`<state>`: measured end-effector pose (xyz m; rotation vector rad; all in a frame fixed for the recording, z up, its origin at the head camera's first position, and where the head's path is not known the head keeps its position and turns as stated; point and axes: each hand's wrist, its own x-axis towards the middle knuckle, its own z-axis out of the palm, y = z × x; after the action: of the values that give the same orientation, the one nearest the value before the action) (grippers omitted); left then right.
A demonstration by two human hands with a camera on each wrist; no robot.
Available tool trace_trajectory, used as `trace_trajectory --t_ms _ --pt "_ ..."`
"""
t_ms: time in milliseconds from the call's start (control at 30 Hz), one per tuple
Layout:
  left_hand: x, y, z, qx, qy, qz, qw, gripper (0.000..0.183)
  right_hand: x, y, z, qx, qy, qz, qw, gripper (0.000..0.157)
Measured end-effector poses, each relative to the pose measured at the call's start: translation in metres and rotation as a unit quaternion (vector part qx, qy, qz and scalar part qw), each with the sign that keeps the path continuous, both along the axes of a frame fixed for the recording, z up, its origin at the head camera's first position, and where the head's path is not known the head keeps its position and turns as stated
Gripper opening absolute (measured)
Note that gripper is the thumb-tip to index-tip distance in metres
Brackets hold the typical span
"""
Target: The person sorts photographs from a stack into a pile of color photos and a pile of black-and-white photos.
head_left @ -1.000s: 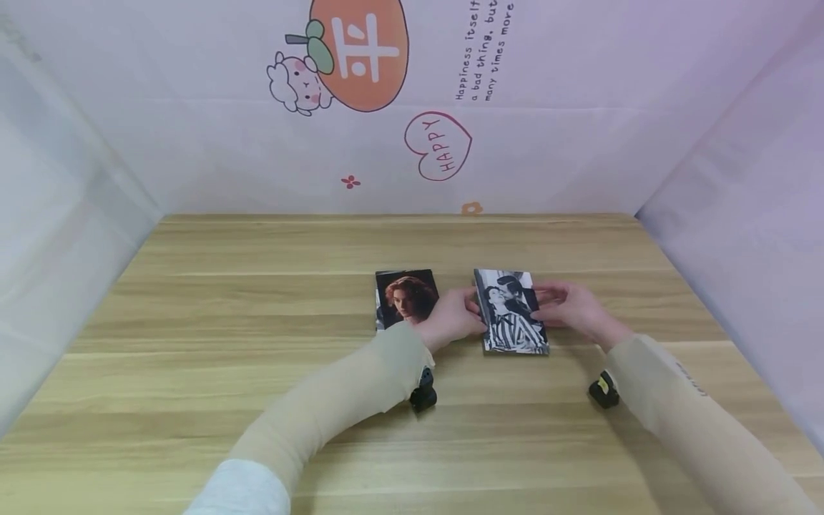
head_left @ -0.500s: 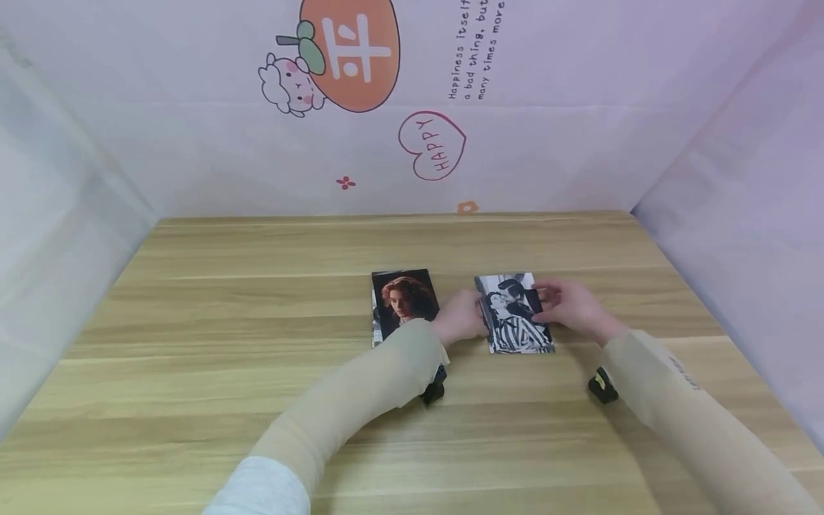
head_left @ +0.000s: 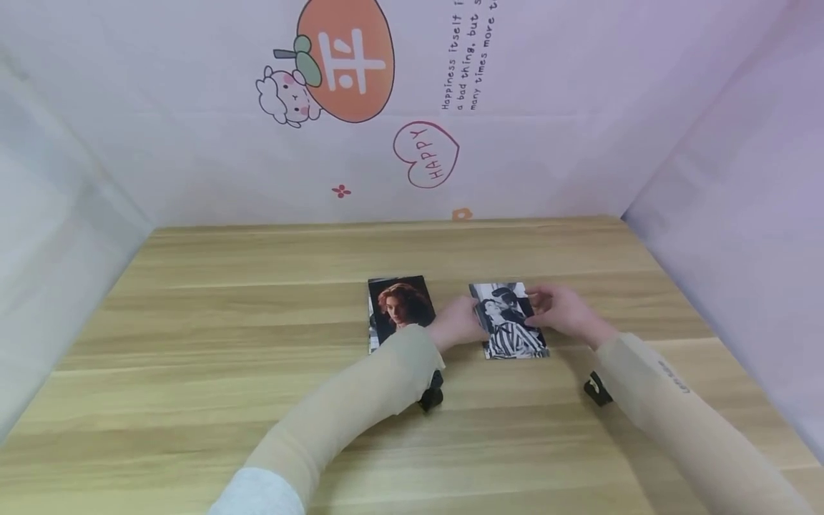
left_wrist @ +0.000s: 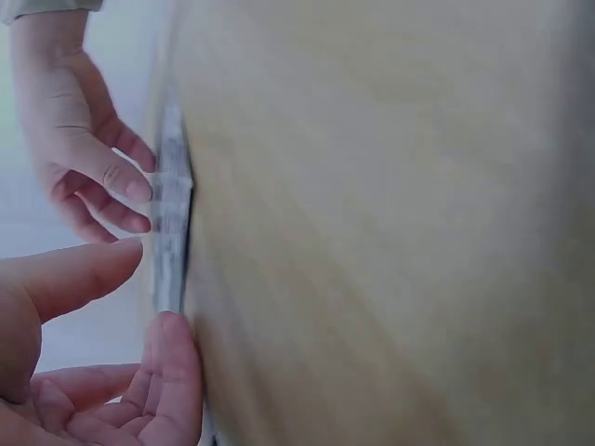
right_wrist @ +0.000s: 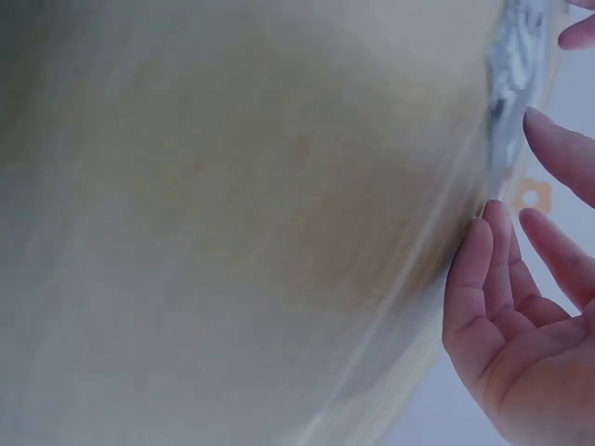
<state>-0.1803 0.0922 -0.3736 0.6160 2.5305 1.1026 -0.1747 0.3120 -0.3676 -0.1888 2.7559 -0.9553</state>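
Note:
A small stack of photo cards (head_left: 511, 332), a black-and-white couple picture on top, lies on the wooden table between both hands in the head view. My left hand (head_left: 458, 320) touches its left edge. In the left wrist view, the fingertips (left_wrist: 175, 334) meet the stack's edge while the thumb stays apart above. My right hand (head_left: 565, 313) is at the right edge, its thumb near the top face; the right wrist view shows its fingers (right_wrist: 497, 232) fairly straight at the table surface. Left of these cards, another pile of photo cards (head_left: 400, 304) shows a portrait, partly hidden by the left forearm.
The wooden table (head_left: 212, 343) ends at a white printed backdrop (head_left: 547, 157). White fabric side walls (head_left: 740, 179) close in the left and right. Both wrists carry small black cameras (head_left: 431, 392).
The left hand has shifted slightly right against the stack, whose left side looks less squared than before. The right hand stays at the right edge. The head view has tilted slightly.

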Motion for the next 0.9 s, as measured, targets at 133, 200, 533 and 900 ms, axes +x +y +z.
trace_trajectory --t_ms 133,200,533,900 --pt "0.0 -0.006 0.005 0.035 -0.031 0.004 0.9989 0.035 0.001 -0.003 0.008 -0.011 -0.003 -0.019 1.0 0.063" --pt "0.0 -0.01 0.008 0.046 -0.043 0.011 0.998 0.049 0.001 -0.005 0.011 -0.016 -0.001 -0.021 1.0 0.063" --pt "0.003 -0.032 0.014 0.098 -0.069 0.041 0.992 0.058 0.008 -0.029 0.025 -0.032 0.004 -0.018 0.999 0.059" --pt "0.01 -0.068 0.025 0.128 -0.078 0.044 0.9877 0.052 0.006 -0.067 0.028 -0.09 -0.001 -0.018 0.996 0.052"
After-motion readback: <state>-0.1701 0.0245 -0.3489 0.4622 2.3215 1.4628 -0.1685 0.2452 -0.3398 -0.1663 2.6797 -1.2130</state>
